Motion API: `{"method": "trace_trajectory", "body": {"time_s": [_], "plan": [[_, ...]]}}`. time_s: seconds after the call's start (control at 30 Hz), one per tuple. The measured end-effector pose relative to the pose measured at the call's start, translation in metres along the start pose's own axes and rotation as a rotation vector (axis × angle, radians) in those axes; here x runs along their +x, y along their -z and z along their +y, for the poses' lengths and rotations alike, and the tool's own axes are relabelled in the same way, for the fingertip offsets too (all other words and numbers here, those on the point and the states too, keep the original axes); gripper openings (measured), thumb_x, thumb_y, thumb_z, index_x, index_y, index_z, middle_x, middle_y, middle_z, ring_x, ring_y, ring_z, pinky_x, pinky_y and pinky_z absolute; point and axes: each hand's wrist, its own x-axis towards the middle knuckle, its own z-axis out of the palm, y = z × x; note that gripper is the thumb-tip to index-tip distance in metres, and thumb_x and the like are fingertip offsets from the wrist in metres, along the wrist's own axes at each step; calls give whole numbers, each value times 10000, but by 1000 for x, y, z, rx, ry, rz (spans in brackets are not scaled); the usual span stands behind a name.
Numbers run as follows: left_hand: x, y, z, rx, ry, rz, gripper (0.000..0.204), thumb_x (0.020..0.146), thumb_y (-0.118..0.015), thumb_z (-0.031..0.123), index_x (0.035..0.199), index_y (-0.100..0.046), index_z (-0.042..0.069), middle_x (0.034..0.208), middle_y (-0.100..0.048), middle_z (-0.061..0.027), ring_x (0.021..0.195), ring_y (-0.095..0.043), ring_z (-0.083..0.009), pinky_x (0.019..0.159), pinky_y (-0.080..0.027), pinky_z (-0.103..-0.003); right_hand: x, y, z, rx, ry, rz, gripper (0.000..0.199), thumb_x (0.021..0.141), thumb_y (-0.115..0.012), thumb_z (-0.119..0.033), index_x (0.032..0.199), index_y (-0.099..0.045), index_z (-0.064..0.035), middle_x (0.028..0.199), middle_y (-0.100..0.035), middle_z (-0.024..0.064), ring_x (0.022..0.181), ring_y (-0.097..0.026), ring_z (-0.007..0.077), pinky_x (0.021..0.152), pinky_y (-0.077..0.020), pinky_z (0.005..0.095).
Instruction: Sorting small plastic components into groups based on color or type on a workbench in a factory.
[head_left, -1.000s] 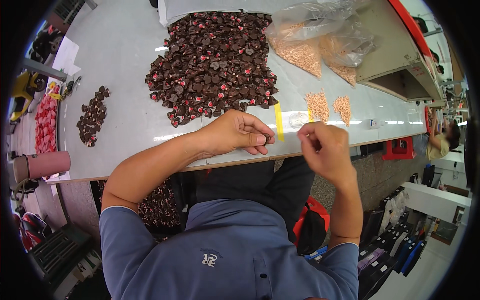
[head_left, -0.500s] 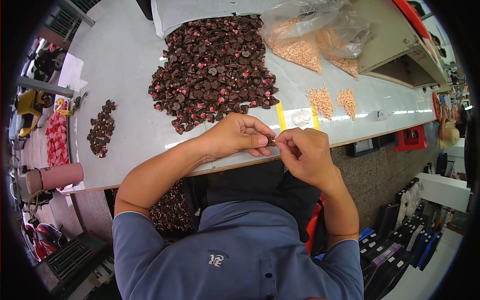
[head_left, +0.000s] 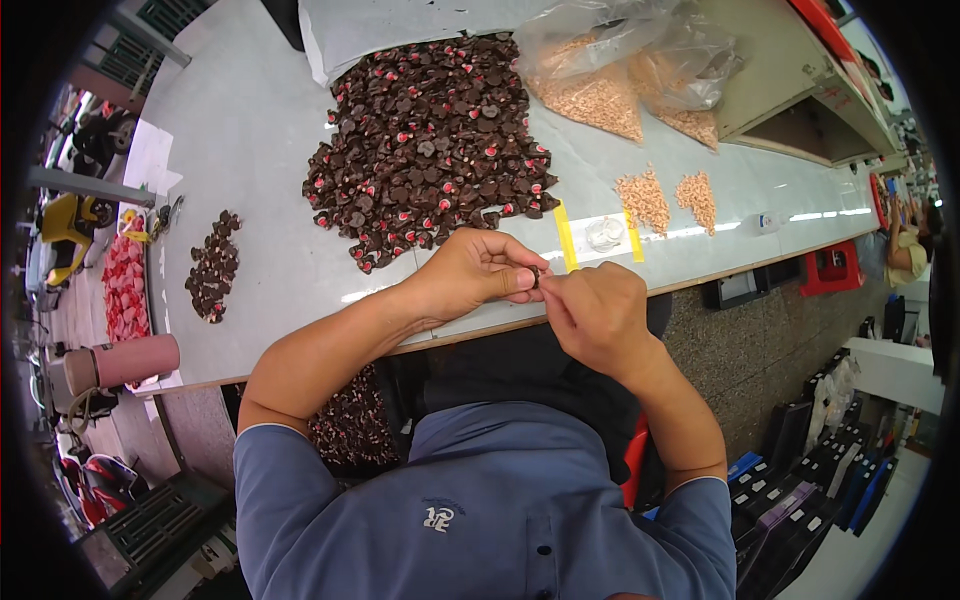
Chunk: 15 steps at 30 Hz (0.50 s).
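Observation:
My left hand (head_left: pixel 480 275) and my right hand (head_left: pixel 592 312) meet at the near edge of the white table (head_left: pixel 250 200), fingertips pinched together on one small dark brown part (head_left: pixel 537 277). Just beyond them lies a big heap of dark brown parts with red spots (head_left: pixel 430 140). A smaller pile of the same parts (head_left: pixel 213 265) sits off to the left.
Two small tan piles (head_left: pixel 645 198) and clear bags of tan pieces (head_left: pixel 610 75) lie at the right. A small clear packet between yellow strips (head_left: pixel 603 234) rests near my hands. A pink cylinder (head_left: pixel 125 362) stands at the table's left corner. Another person (head_left: pixel 908 250) is at far right.
My right hand has come left to meet my left hand; both now pinch a small dark part together at the table's edge.

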Motion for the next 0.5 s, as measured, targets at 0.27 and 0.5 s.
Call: {"method": "trace_trajectory", "body": {"time_s": [0.27, 0.5], "plan": [[-3, -5, 7, 26, 12, -19, 233, 917, -657, 49, 1123, -627, -55, 1131, -677, -186, 956, -692, -231, 826, -570, -311, -43, 53, 48, 217, -674, 314, 103, 915, -631, -69, 914, -658, 30, 703, -639, 37, 610, -548, 58, 563, -434, 225], [-6, -6, 12, 114, 43, 24, 315, 875, -736, 164, 1100, -636, -33, 1128, -686, -160, 936, -695, -204, 795, -561, -278, -77, 86, 111, -266, -855, 283, 102, 874, -642, -106, 934, -633, -24, 602, -577, 61, 545, -550, 134, 530, -427, 297]]}}
